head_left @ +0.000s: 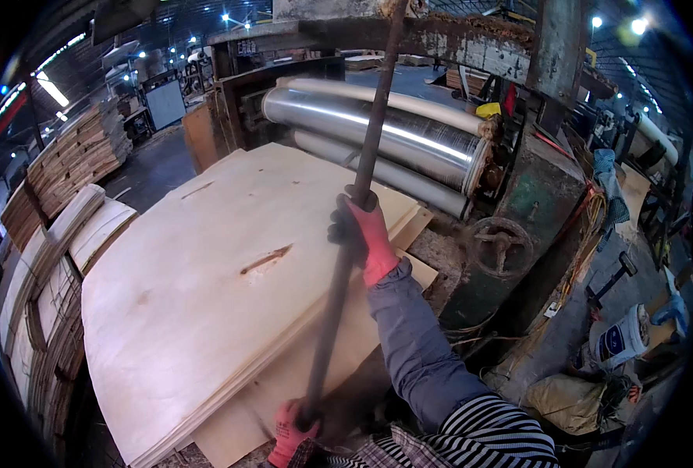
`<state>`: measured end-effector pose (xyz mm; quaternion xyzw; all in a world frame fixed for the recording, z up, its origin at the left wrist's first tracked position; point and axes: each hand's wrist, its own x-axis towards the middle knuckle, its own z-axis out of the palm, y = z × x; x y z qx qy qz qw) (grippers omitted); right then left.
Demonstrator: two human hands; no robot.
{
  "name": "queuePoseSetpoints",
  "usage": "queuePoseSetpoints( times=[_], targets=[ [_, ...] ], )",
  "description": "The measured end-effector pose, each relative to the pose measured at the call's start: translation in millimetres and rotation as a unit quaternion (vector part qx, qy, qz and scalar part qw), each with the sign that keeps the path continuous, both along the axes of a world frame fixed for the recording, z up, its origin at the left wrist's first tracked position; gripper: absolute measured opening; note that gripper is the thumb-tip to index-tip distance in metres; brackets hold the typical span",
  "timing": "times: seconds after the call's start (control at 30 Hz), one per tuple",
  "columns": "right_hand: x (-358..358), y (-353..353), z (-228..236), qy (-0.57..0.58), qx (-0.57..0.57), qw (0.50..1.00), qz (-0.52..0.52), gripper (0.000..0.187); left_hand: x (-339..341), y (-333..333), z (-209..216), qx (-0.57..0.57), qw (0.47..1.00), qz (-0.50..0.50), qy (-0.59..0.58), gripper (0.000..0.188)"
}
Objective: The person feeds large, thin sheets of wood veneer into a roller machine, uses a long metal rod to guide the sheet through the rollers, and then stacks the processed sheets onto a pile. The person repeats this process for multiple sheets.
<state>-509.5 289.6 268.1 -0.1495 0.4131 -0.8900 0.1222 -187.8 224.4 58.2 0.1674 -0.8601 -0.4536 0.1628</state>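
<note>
A long dark metal bar slants across the view from the lower middle up to the top edge. My right hand, in a red glove with dark palm and fingers, is wrapped round its middle. Lower down, my left hand in a matching glove grips the bar close to its bottom end. Behind and left of the bar lies a stack of pale wood veneer sheets, the top one marked by a brown knot split. Just beyond the stack are a shiny metal roller and paler rollers above and below it.
A green machine housing with a rusty handwheel stands to the right. Further right are a white bucket, a hammer and a tan sack. More veneer piles line the left side. A rusty beam crosses overhead.
</note>
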Motion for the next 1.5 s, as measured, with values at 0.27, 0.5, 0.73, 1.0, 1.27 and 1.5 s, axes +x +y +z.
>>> queuePoseSetpoints(
  times=[0.27, 0.5, 0.73, 1.0, 1.27, 1.5],
  targets=[
    [-35, -13, -46, -0.031, 0.042, 0.998, -0.02, 0.034, -54, -12, -27, -0.288, 0.956, -0.04, 0.047, 0.049],
    [-39, -18, -50, -0.05, 0.056, 0.997, -0.026, 0.031, -65, -16, -63, -0.268, 0.961, -0.025, 0.069, 0.056],
    [-38, -22, -47, -0.051, 0.087, 0.994, -0.045, 0.03, -67, -13, -42, -0.264, 0.961, -0.016, 0.079, 0.054],
    [-45, -30, -57, -0.056, 0.084, 0.993, -0.054, 0.021, -63, -14, -41, -0.27, 0.959, -0.003, 0.084, 0.053],
    [-29, -35, -40, -0.06, 0.151, 0.975, -0.154, 0.009, -61, -18, -60, -0.252, 0.962, -0.006, 0.106, 0.054],
    [-26, -34, -39, -0.069, 0.158, 0.967, -0.186, 0.011, -61, -12, -51, -0.277, 0.955, 0.009, 0.102, 0.053]
  ],
)
